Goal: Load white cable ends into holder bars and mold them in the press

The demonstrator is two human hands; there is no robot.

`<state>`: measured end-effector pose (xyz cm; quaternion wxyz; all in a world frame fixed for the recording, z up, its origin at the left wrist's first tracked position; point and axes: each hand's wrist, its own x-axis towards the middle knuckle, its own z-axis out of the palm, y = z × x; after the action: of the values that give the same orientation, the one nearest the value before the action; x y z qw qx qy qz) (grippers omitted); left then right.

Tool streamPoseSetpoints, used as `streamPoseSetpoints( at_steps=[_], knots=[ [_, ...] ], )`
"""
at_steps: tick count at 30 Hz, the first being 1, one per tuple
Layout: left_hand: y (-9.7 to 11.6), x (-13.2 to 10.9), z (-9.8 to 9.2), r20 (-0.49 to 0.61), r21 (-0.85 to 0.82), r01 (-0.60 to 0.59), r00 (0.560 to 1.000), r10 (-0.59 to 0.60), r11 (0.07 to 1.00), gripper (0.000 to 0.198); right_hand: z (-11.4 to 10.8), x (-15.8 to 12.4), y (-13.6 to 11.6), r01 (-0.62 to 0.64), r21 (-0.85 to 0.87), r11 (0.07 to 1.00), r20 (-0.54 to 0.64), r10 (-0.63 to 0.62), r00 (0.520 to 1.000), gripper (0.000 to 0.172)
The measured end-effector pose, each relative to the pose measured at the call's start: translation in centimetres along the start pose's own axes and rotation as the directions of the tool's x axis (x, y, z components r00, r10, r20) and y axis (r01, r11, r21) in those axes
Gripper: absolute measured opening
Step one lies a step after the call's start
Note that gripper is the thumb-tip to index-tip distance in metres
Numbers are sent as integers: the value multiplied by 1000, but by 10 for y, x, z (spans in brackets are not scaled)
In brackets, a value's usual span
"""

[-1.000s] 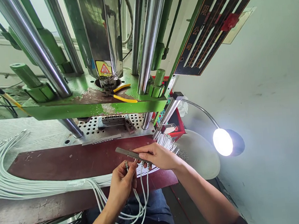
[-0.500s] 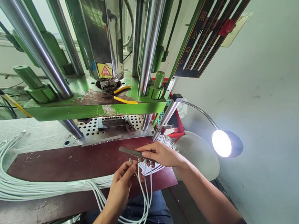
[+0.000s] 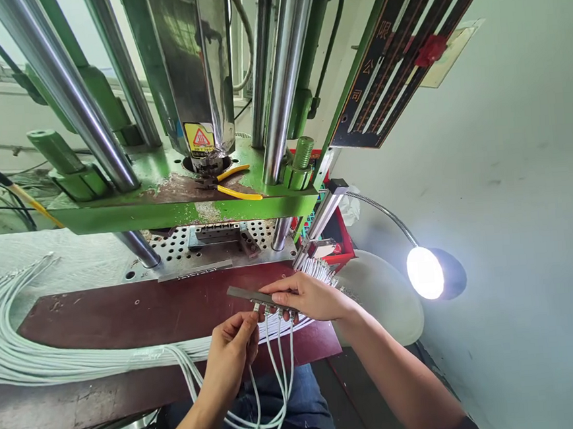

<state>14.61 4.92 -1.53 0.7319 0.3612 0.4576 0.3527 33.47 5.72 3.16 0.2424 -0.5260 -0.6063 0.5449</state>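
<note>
My right hand (image 3: 305, 295) grips a flat metal bar (image 3: 243, 293) from above, thumb and fingers closed on its right part. Several small metal connectors (image 3: 280, 314) sit along the bar's lower edge, with white cables (image 3: 281, 360) hanging from them in loops. My left hand (image 3: 235, 347) pinches the end of another white cable (image 3: 256, 402). Its small connector (image 3: 257, 307) is up at the bar's edge, left of the others; whether it is seated there I cannot tell. Behind lies a thick bundle of white cables (image 3: 94, 362).
A green press (image 3: 187, 214) with steel columns stands ahead, yellow-handled pliers (image 3: 238, 192) on its plate. Below are a metal mould (image 3: 217, 234) and another slotted metal bar (image 3: 194, 272). A lit lamp (image 3: 425, 273) and red crate (image 3: 341, 243) are at right. The brown board (image 3: 125, 313) lies under the cables.
My left hand has brought the cable's connector up and right to the bar's edge, and its cable now hangs apart from the others. My right hand keeps its hold on the bar.
</note>
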Motion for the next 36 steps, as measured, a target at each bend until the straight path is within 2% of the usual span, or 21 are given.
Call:
streamPoseSetpoints(
  at_steps=[5, 15, 18, 22, 24, 27, 31, 34, 36],
  knots=[
    [4, -1, 0, -47, 65, -57, 997, 60, 996, 47, 4, -1, -1, 0, -5, 1000, -24, 0, 1000, 39],
    [13, -1, 2, -40, 123, -84, 995, 90, 989, 44, 7, 0, 1, -17, -71, 997, -39, 14, 999, 42],
    [16, 1, 2, -28, 144, -101, 994, 106, 984, 42, 1, 1, -2, 19, -107, 994, -14, -21, 1000, 41],
    [12, -3, 9, -14, 34, -104, 994, 104, 994, 38, -11, 6, -7, 39, -97, 994, 20, -38, 999, 38],
    [3, -9, 14, 62, -50, 2, 998, 1, 999, 45, -18, 11, -9, 34, -96, 995, 10, -33, 999, 38],
    [-13, -21, 20, 246, -8, 169, 956, -162, 986, 48, -27, 20, -10, 20, -107, 994, -34, -24, 999, 38],
    [-24, -28, 17, 312, 18, 190, 932, -186, 982, 47, -38, 30, -14, 60, -198, 978, -32, -68, 997, 36],
    [-21, -31, 7, 348, 6, 185, 921, -176, 983, 49, -43, 32, -19, 110, -301, 947, 0, -115, 993, 35],
    [-18, -33, 2, 373, 66, 175, 909, -187, 982, 48, -44, 32, -22, 122, -331, 936, 16, -124, 992, 35]
  ],
)
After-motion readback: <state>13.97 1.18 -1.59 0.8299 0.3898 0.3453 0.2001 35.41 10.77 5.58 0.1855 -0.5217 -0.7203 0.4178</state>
